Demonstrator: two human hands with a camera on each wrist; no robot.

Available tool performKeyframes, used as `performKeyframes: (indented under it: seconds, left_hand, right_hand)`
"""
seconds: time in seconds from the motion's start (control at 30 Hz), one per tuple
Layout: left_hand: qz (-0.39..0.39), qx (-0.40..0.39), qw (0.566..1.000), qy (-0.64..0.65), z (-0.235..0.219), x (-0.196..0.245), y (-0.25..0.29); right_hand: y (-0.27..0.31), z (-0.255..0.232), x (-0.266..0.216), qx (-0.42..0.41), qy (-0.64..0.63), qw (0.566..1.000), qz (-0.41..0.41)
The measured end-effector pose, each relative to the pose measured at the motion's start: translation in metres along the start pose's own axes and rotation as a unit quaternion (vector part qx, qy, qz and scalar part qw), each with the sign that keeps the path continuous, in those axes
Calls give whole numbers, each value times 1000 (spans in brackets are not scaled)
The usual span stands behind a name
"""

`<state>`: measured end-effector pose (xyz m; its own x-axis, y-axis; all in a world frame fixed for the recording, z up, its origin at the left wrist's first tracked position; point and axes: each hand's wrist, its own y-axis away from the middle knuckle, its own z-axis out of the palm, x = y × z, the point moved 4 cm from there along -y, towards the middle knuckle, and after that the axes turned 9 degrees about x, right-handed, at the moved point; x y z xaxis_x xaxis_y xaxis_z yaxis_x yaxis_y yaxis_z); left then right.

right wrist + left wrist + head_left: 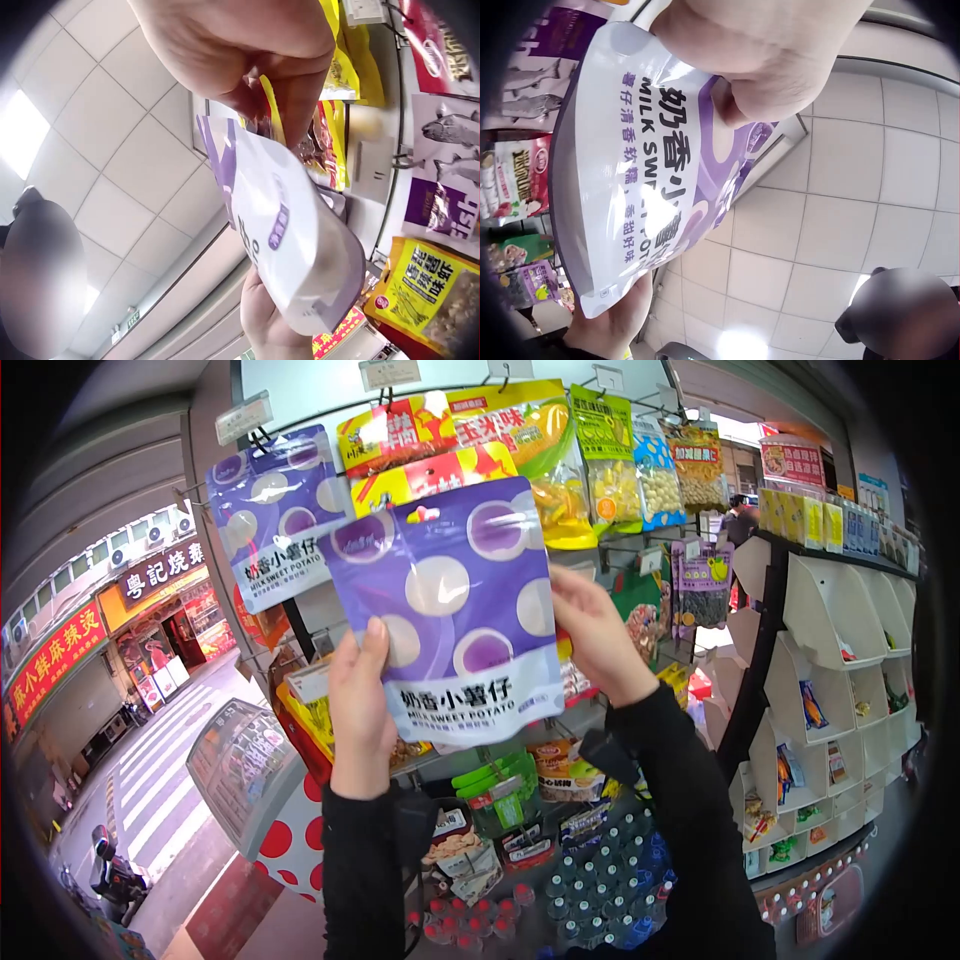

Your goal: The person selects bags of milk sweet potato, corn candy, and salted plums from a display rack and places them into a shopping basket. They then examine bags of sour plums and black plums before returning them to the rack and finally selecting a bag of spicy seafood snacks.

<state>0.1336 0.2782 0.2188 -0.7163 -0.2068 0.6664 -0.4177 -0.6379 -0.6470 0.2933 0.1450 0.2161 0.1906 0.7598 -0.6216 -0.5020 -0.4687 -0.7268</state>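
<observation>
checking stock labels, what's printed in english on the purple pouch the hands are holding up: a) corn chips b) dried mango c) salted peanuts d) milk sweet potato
d: the purple pouch, held by the left hand and the right hand, has a white band along its bottom reading MILK SWEET POTATO.

head forward at rack, wrists upward, close, sharing purple pouch (455, 610)

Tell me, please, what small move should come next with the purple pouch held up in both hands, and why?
Probably lift the purple pouch toward the rack hook above: both the left hand and the right hand already grip its sides, and matching purple pouches hang there.
</observation>
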Motion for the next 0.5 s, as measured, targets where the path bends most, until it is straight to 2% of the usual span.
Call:
performKeyframes:
  seconds: [0.2, 0.23, 0.33, 0.4, 0.47, 0.5]
  left_hand:
    - [-42, 26, 999, 8, -20, -47, 79]
    - [-41, 43, 998, -9, -23, -54, 90]
    - [-74, 24, 996, -40, -34, -82, 122]
    - [-111, 25, 993, -44, -33, -100, 144]
    - [-135, 27, 987, -78, -34, -125, 167]
    - [-157, -8, 985, -74, -37, -141, 179]
  right_hand:
    - [105, -23, 27, -24, 81, 992, 93]
    - [121, -29, 33, 2, 71, 991, 113]
    - [170, -46, 48, 48, -16, 978, 201]
    - [198, -44, 42, 59, 76, 984, 147]
    - [231, -51, 52, 110, 83, 967, 216]
    - [247, -62, 59, 129, 99, 961, 225]
